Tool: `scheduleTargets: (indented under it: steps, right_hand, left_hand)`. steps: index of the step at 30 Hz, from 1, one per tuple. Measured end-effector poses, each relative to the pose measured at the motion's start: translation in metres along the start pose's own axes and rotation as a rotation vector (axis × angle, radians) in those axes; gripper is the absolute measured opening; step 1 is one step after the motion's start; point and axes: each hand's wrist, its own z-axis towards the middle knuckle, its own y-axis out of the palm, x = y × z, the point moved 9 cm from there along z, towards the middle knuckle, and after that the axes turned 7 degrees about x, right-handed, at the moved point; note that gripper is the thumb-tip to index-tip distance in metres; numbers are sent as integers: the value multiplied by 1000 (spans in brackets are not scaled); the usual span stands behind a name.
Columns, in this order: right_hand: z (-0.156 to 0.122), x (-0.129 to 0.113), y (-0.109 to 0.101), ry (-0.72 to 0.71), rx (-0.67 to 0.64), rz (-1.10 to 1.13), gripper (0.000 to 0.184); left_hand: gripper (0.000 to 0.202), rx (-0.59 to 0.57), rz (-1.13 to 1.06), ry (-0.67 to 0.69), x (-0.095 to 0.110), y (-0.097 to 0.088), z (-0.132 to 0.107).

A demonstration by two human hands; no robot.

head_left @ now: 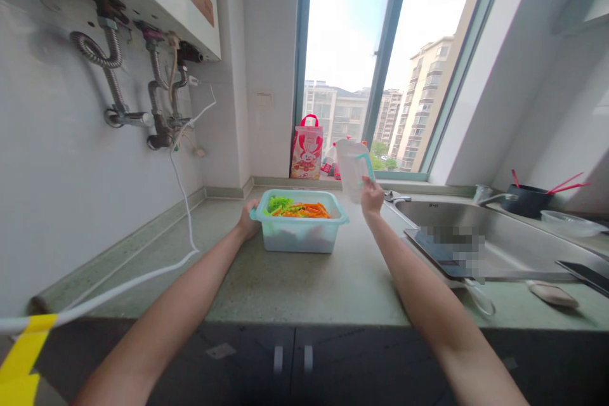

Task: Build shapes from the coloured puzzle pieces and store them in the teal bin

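A light teal plastic container (299, 238) stands upright on the counter in front of me. In it lie leafy greens (280, 204) on the left and orange strips (311, 210), which look like cut carrot, to the right. My left hand (248, 220) is closed on the container's left end, its fingers partly hidden by the rim. Raised to the right of the container, my right hand (372, 196) grips a translucent plastic lid (353, 168) with a teal edge strip. The lid is tilted up, apart from the container.
A steel sink (504, 228) is on the right, with a dark flat panel (440, 255) across its near left corner. Beyond are a black pot (527, 201) and a clear bowl (571, 223). A white cable (143, 279) crosses the counter's left. A red-and-white bag (307, 152) stands by the window.
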Motion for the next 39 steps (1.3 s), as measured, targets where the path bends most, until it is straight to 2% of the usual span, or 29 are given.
scheduleTargets:
  steps: [1, 3, 5, 7, 10, 14, 18, 22, 25, 28, 35, 39]
  right_hand:
    - [3, 17, -15, 29, 94, -111, 61]
    - [4, 42, -31, 52, 159, -214, 51]
    - [5, 61, -41, 81, 204, -288, 49]
    - [8, 73, -41, 104, 232, -329, 49]
    - [21, 83, -25, 82, 233, -383, 50]
    - [44, 94, 18, -24, 183, -529, 50]
    - [66, 114, 61, -10, 92, -587, 46]
    - [83, 126, 89, -21, 43, -608, 44]
    - [89, 134, 98, -10, 22, -638, 44]
    - [90, 140, 98, 3, 13, -672, 45]
    - [84, 144, 93, 43, -18, -699, 46]
    - [83, 144, 92, 65, -6, -677, 55]
  left_hand:
    - [36, 3, -10, -6, 1, 1, -1]
    - [34, 7, -31, -18, 2, 4, -3]
    - [34, 8, -47, -29, 2, 6, -5]
    - [33, 1, -57, -43, 2, 8, -6]
    - [33, -13, -67, -59, 1, 10, -7]
    - [37, 14, -83, -21, 2, 5, -5]
    - [36, 11, -111, -30, 2, 7, -8]
    - [36, 11, -143, -73, 1, 12, -11]
    - [36, 47, -136, -93, 0, 10, -10]
    - [34, 65, -133, -104, -3, 7, -9]
    - [34, 39, -120, -109, -3, 10, -10]
    - [32, 22, -108, -92, 0, 12, -12]
